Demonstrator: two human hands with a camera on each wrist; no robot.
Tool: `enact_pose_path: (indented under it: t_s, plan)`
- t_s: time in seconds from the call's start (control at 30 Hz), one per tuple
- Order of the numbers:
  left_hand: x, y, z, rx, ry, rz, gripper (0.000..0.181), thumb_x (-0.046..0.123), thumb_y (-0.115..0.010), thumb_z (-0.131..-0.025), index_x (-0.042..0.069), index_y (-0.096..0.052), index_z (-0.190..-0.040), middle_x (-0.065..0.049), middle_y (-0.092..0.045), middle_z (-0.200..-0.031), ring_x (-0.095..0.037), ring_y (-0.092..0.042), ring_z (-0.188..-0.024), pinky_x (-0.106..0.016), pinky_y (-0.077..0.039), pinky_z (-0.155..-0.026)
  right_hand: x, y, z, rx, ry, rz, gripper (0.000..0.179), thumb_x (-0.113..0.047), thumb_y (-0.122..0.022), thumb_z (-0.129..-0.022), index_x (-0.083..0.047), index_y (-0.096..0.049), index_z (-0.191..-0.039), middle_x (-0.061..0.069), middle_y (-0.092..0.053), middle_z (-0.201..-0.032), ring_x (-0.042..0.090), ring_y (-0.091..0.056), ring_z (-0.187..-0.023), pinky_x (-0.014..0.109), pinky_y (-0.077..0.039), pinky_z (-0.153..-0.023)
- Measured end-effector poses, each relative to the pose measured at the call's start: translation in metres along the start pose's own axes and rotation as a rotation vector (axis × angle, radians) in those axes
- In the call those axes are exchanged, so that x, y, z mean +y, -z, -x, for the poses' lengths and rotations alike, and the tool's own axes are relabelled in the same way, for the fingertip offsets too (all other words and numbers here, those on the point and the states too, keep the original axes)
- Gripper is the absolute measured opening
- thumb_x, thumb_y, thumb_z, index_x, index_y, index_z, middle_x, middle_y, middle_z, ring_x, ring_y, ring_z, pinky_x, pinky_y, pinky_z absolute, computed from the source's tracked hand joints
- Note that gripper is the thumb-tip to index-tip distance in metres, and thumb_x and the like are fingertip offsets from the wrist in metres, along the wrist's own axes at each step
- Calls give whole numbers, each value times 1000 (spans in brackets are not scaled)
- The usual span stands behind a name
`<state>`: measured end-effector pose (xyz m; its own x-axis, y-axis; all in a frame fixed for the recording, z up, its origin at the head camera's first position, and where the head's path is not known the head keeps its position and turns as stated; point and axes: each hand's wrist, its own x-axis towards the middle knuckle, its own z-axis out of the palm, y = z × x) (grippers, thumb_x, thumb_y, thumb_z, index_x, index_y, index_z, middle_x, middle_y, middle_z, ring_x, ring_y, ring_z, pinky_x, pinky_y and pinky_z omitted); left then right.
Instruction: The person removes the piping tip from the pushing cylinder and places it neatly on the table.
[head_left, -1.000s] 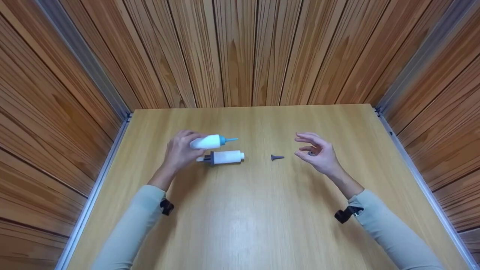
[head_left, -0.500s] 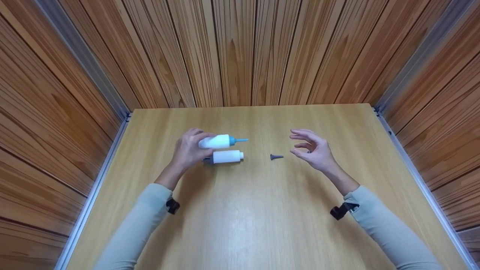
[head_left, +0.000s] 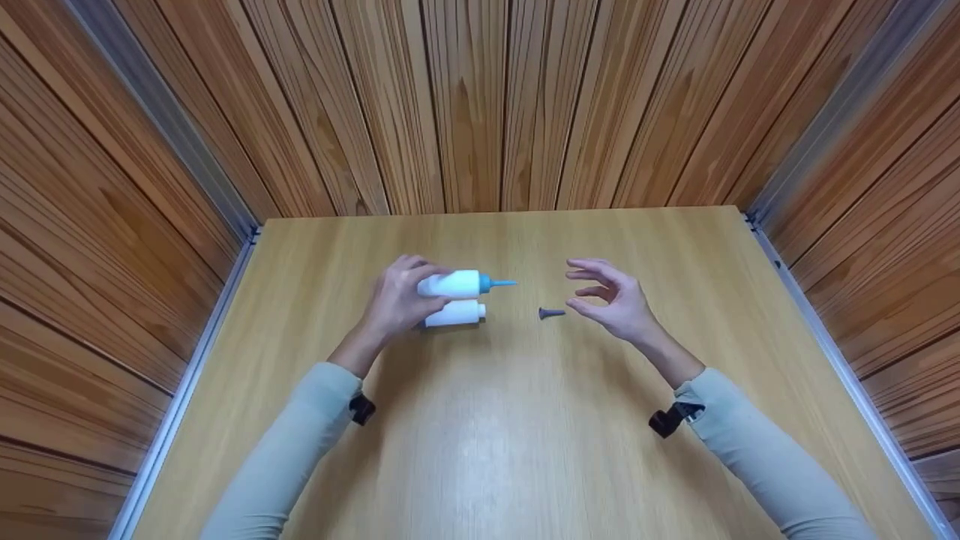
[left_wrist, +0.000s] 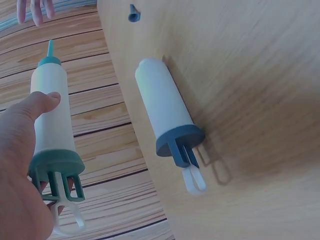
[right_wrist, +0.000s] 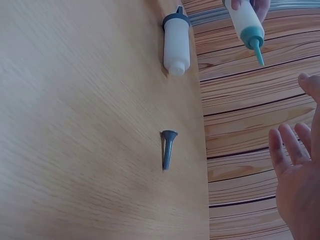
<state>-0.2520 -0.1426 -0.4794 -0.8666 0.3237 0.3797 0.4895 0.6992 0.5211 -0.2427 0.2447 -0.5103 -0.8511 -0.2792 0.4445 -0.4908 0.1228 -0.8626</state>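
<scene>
My left hand (head_left: 401, 300) grips a syringe (head_left: 452, 284) with a white barrel, teal collars and a thin teal nozzle pointing right. Its white loop handle (left_wrist: 67, 215) hangs at the rear end in the left wrist view. A second white syringe (head_left: 454, 313) lies on the table just below, its dark flange (left_wrist: 181, 139) and loop end mostly behind my left hand in the head view. Its front neck has no nozzle on it. My right hand (head_left: 615, 304) hovers with fingers spread and nothing in them. Close to its thumb, a dark conical nozzle (head_left: 551, 313) lies on the table.
The light wooden table (head_left: 480, 450) is bounded by wood-panelled walls (head_left: 472, 105) at the back and sides. Metal rails (head_left: 180, 382) run along its left and right edges. A small black camera (head_left: 666, 422) sits on my right wrist.
My left hand has carried the teal-nozzled syringe to the right, now covering the lying syringe's rear end. My right hand has drifted slightly left, towards the dark nozzle.
</scene>
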Motion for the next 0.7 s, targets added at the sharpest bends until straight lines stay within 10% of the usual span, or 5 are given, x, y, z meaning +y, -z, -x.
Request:
enact_pose_path:
  t_s: [0.7]
  plan:
    - [17,-15,-13,-30,36,66,45,23,-97,-91,14,-83,-133,-12,-80,-135,-35,-72,-130,-56,-61,-114,3,-18,-5,3,-33,-17,57,17,-80,-93,10,-65,-147,-19,-73,-138,11,-77,-129,26,-66,-103]
